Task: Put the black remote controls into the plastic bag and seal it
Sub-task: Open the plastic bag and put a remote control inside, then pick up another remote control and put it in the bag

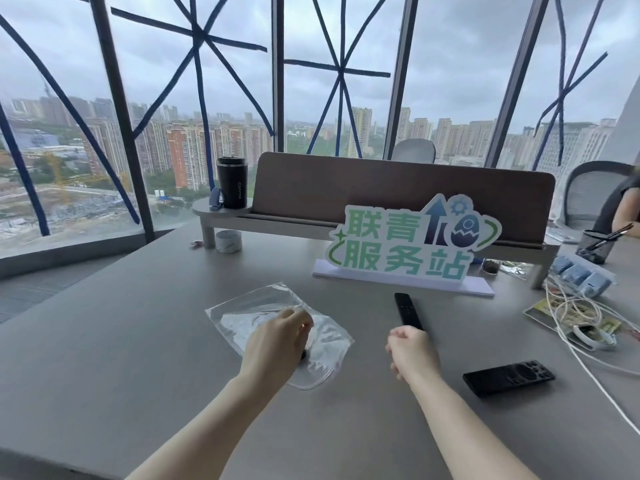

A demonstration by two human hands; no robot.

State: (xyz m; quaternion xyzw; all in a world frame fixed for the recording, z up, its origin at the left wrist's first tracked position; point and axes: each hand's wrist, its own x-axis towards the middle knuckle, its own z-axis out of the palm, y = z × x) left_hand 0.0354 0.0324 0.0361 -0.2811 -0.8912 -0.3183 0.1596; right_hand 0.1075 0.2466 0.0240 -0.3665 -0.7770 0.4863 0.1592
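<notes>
A clear plastic bag (242, 315) lies flat on the grey table (121, 341). My left hand (277, 344) rests on the bag's middle with curled fingers; whether it pinches the plastic is unclear. A slim black remote (407, 308) lies just right of the bag, pointing away from me. My right hand (412, 351) hovers at its near end, fingers curled, covering the tip; no grip shows. A second, wider black remote (509, 377) lies flat further right, near my right forearm.
A standing sign with green characters (408, 244) sits behind the remotes. A shelf riser (346, 216) carries a black cup (231, 181). White cables (568, 306), blue packets (581, 275) and a pen holder (595, 245) crowd the right. Another person's arm (627, 209) shows at far right.
</notes>
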